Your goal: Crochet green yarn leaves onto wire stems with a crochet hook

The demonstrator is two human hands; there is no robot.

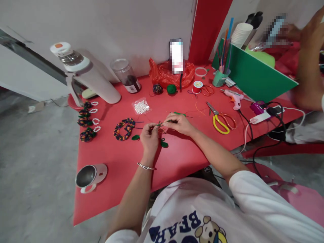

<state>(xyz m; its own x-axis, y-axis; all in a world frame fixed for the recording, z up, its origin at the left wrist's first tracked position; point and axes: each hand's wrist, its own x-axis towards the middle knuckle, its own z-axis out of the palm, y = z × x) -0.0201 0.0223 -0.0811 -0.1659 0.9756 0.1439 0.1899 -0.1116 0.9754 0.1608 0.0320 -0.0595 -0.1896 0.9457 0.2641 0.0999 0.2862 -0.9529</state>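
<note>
My left hand [150,135] pinches a small piece of green yarn work [159,124] over the red table. Fingers of my right hand [180,124] close on the other side of the same piece. Just beyond my right hand lies a thin green-handled tool [180,114], perhaps a crochet hook, partly behind the fingers. One green leaf-shaped piece [135,137] lies left of my left hand, and another green leaf-shaped piece [164,143] lies below my hands. A multicoloured knitted ring [124,129] rests farther left.
A bag of white beads [141,106], a green yarn ball [171,89], yellow-and-red-handled scissors [219,123] and a pink glue gun [234,98] surround my hands. A mug [91,176] lies tipped at left, near a tall bottle [98,79]. Another person's arm [310,60] shows beyond the green board [258,72].
</note>
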